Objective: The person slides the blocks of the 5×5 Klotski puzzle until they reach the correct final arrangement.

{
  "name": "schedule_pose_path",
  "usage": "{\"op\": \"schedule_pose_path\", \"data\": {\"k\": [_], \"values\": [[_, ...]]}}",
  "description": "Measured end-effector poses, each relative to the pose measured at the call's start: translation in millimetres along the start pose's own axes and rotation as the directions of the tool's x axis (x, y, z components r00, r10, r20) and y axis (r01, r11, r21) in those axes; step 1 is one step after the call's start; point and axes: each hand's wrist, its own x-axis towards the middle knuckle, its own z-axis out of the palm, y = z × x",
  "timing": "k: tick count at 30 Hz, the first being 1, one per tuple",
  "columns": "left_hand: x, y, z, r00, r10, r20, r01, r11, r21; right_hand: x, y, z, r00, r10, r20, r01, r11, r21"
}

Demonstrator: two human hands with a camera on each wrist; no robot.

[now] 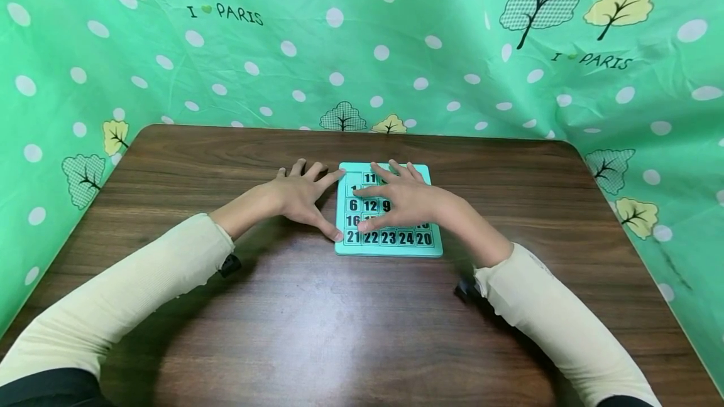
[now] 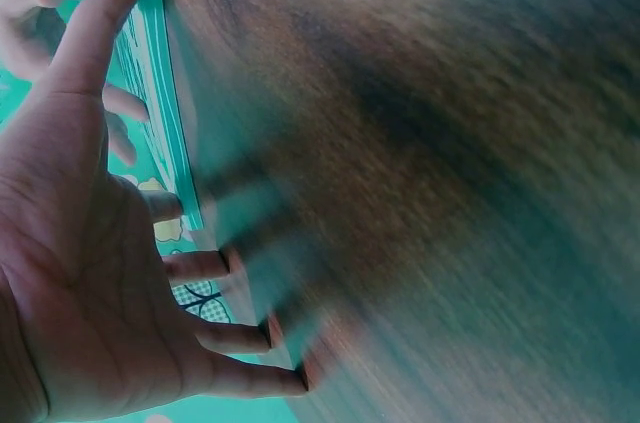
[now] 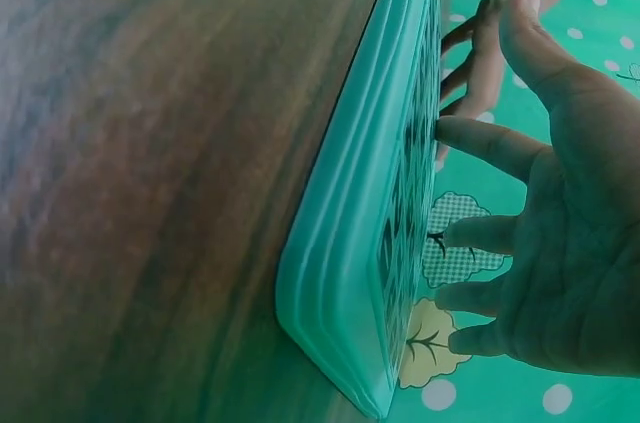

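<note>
A turquoise sliding number puzzle (image 1: 388,252) lies flat on the table, black numbers on its tiles. Its bottom row reads 21, 22, 23, 24, 20; the top left space shows no number. My left hand (image 1: 300,196) is spread at the puzzle's left side, thumb and index fingertips at that edge, the other fingertips down on the table in the left wrist view. Over the tiles is my right hand (image 1: 410,196), fingers spread, covering much of the middle and right. Its index fingertip (image 3: 455,131) meets the puzzle's face near the tile marked 1.
The dark wood-grain table (image 1: 317,331) reaches back to a green dotted curtain (image 1: 351,36) printed with trees. Both forearms wear pale sleeves (image 1: 170,256), with a small black device (image 1: 467,290) under the right wrist and another (image 1: 229,265) under the left.
</note>
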Motion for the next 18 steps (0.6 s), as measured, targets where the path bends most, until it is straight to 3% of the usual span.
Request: {"op": "schedule_pose_path", "data": {"k": [3,8,18], "values": [[0.1,1.0,0.1,1.000,0.000,0.000,0.000,1.000,-0.002,-2.8,1.9,-0.6,1.000,0.001,-0.015,-0.001,1.000,0.011],[0.4,1.3,0.2,1.000,0.001,-0.007,-0.001,1.000,-0.010,-2.1,11.2,-2.8,0.996,0.070,-0.062,-0.070,0.998,0.005],[-0.5,1.6,-0.9,1.000,0.003,-0.001,-0.003,1.000,-0.001,6.6,9.6,1.4,0.996,0.083,-0.035,-0.083,0.997,0.003]]}}
